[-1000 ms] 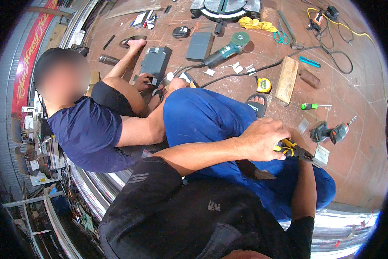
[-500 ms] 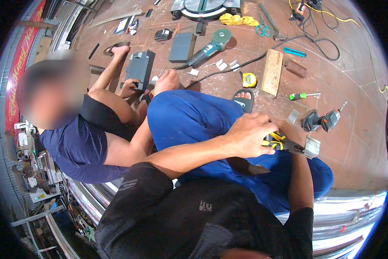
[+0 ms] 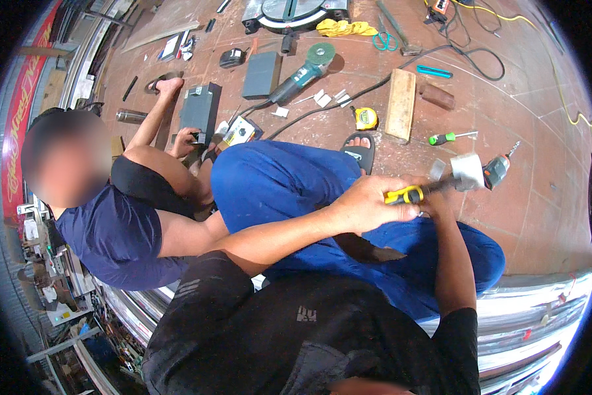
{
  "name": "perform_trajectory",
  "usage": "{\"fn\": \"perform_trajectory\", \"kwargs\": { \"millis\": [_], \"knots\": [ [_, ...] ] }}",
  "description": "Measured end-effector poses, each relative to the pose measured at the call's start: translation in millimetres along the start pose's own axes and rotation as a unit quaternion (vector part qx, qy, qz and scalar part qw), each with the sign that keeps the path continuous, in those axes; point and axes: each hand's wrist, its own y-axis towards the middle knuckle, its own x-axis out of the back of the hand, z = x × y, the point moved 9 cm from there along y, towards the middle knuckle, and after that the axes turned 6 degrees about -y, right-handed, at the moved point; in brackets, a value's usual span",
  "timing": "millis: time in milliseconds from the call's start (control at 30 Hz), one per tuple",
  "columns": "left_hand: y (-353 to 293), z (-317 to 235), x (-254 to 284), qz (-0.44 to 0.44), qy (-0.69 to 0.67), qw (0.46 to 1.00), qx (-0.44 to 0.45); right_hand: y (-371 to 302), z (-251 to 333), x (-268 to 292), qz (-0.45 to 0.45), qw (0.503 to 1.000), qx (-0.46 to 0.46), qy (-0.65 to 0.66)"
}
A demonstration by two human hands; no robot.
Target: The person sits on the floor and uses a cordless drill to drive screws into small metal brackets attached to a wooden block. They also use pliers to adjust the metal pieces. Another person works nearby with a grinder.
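My left hand [image 3: 365, 203] is closed round the yellow-and-black handles of a pair of pliers [image 3: 406, 195], above my blue-trousered lap. At the far end of the pliers' dark, blurred jaws is a short whitish metal piece [image 3: 467, 172], apparently gripped in them. My right hand [image 3: 434, 203] is just under and beyond the pliers, close to the left fingertips. Its fingers are mostly hidden and smeared, so what they hold cannot be made out. Beyond the metal piece, a cordless drill [image 3: 497, 172] lies on the floor, partly covered by it.
A green-handled screwdriver [image 3: 442, 139], wooden block [image 3: 400, 105], yellow tape measure [image 3: 366, 118] and angle grinder [image 3: 302, 78] with its cable lie ahead. A mitre saw [image 3: 296, 14] stands at the back. At left a co-worker [image 3: 115, 227] sits close, one hand at a grey block [image 3: 200, 108].
The pliers and metal piece have swung up and away from me, now over the drill. The co-worker's nearer hand has drawn back, uncovering a small printed box.
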Motion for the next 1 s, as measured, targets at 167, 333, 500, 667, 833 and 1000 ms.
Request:
{"fn": "perform_trajectory", "kwargs": {
  "millis": [167,333,500,667,833,1000],
  "knots": [
    [4,15,-1,0.033,-0.380,0.920,0.094,3,0,-5,0.042,0.997,-0.055,-0.030],
    [1,10,2,0.069,-0.497,0.860,0.096,2,10,0,0.068,0.995,-0.066,-0.041],
    [2,10,0,0.071,-0.497,0.860,0.096,8,-10,-10,0.033,0.998,-0.046,-0.024],
    [2,-33,56,-0.055,-0.378,0.924,-0.037,20,-72,-37,0.104,0.982,-0.158,0.021],
    [-52,-151,152,-0.222,-0.108,0.929,-0.276,10,-89,-58,0.123,0.972,-0.160,0.119],
    [-91,-210,221,-0.321,0.205,0.870,-0.313,11,-85,-54,0.151,0.975,-0.156,0.046]
  ]
}}
